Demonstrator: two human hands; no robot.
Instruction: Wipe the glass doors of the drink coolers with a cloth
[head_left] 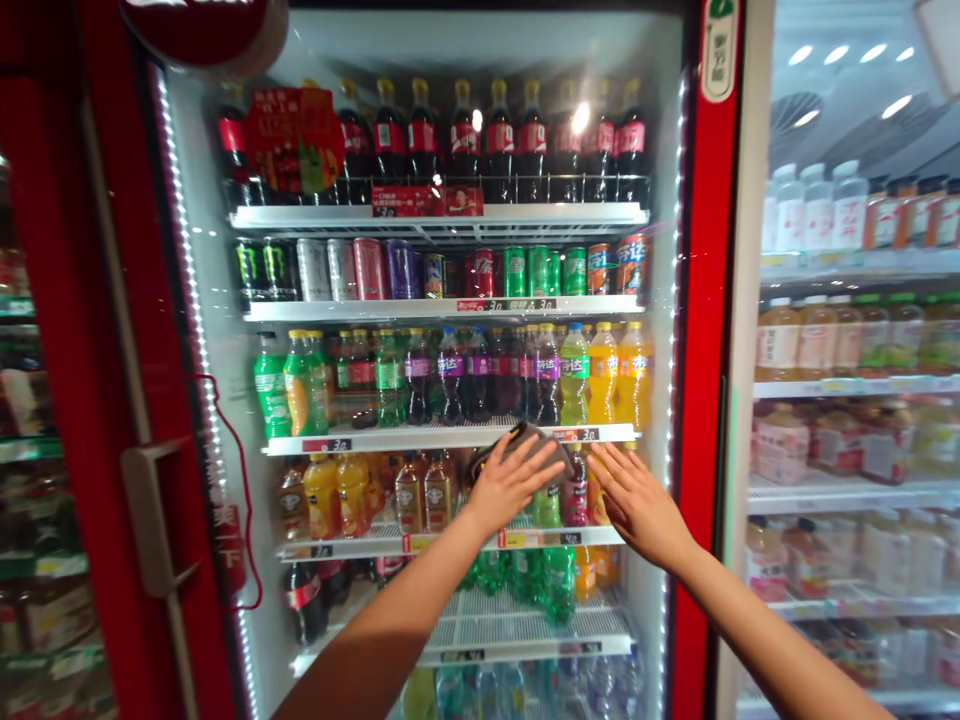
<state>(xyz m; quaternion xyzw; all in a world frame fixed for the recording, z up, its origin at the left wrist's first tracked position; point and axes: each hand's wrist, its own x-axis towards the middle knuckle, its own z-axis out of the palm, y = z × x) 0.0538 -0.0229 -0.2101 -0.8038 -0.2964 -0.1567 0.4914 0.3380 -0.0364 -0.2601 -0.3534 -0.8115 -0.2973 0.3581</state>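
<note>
My left hand (517, 478) lies on a dark brown cloth (525, 436), its fingers spread, and presses it against the glass door of a drinks cooler. Part of the cloth is hidden under the palm. To the right, my right hand (637, 500) is open, fingers stretched toward the upper left, at the glass and apart from the cloth. Behind the hands, inside the cooler, are bottles on a white shelf (450, 437), among them a yellow bottle (602, 375) and a dark bottle with a purple label (547, 375).
A red door frame (697, 300) borders the glass on the right. At the left is a grey door handle (154, 520) with a red cord (244, 450) near it. A red sign (295, 140) hangs at the upper left. Another cooler (855, 490) with bottled drinks stands at right.
</note>
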